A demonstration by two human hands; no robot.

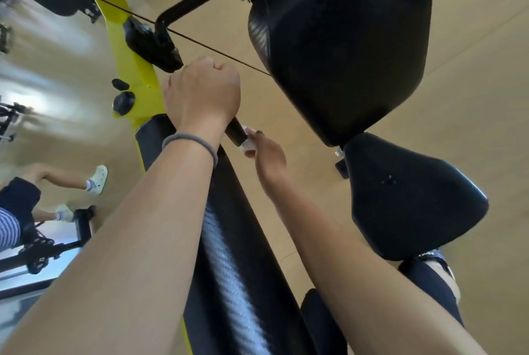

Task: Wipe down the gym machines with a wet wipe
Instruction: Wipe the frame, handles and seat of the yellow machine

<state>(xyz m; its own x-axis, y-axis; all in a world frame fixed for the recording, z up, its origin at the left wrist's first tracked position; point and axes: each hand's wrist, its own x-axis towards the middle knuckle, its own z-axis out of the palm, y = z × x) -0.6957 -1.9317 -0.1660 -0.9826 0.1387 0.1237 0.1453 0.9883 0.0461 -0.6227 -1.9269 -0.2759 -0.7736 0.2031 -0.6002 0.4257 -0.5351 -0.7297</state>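
A: Where is the wet wipe [248, 140]?

B: It is white and bunched up in the right hand [267, 155]. The fingers are curled around it. It presses on the end of the black handle [236, 134].

A: What does the left hand [201, 95] do?

B: It is closed in a fist around the same handle, higher up. The wipe sits just below that fist, touching the bar's tip. A grey hair tie [191, 142] goes around the left wrist.

A: What is near the hands?

B: A long black roller pad [237, 254] lies under both arms. A yellow frame [134, 68] runs beside it. To the right are a big black back pad [349, 48] and a black seat [412, 197]. The floor [472, 91] is tan.
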